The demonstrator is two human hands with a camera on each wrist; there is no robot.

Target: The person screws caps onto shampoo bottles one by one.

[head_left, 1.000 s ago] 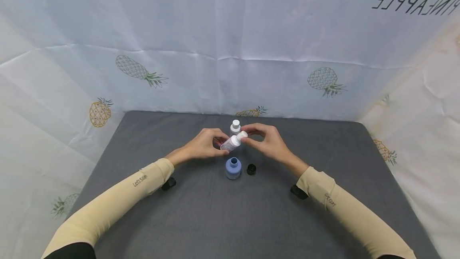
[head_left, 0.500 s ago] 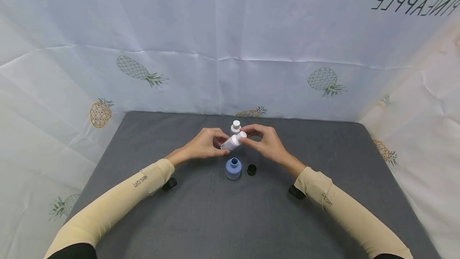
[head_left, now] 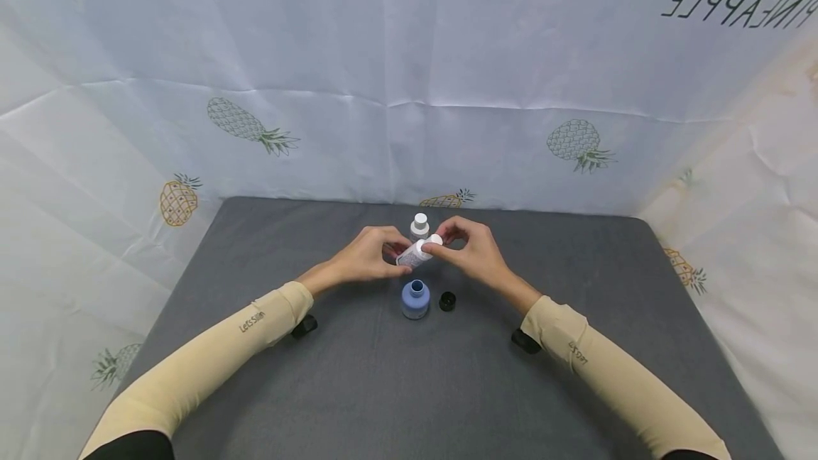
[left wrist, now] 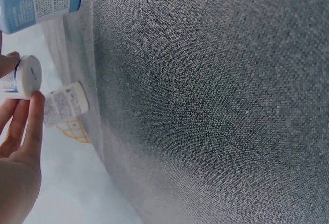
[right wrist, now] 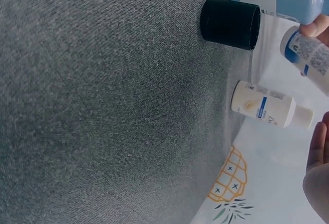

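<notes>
My left hand (head_left: pixel 369 255) grips a small white bottle (head_left: pixel 411 256) by its body, holding it tilted with the top toward the right. At that top, my right hand (head_left: pixel 476 250) has thumb and fingers around the white cap (head_left: pixel 437 239). The bottle's round base (left wrist: pixel 32 76) faces the camera in the left wrist view, fingertips against it. A second white bottle (head_left: pixel 419 228), capped, stands upright just behind. Nearer the person is a blue bottle (head_left: pixel 415 302) with an uncovered mouth. To its right sits a black cap (head_left: pixel 447 301).
All of this is on a grey cloth-covered table (head_left: pixel 383 389). A white curtain (head_left: pixel 358 140) printed with pineapples hangs behind and at both sides. Black wrist devices (head_left: pixel 527 341) show under the beige sleeves (head_left: pixel 620 375).
The held bottle and left hand have shifted slightly right. The right hand's fingers have changed their place around the cap, the forefinger lifting a little. The things on the table have stayed put.
</notes>
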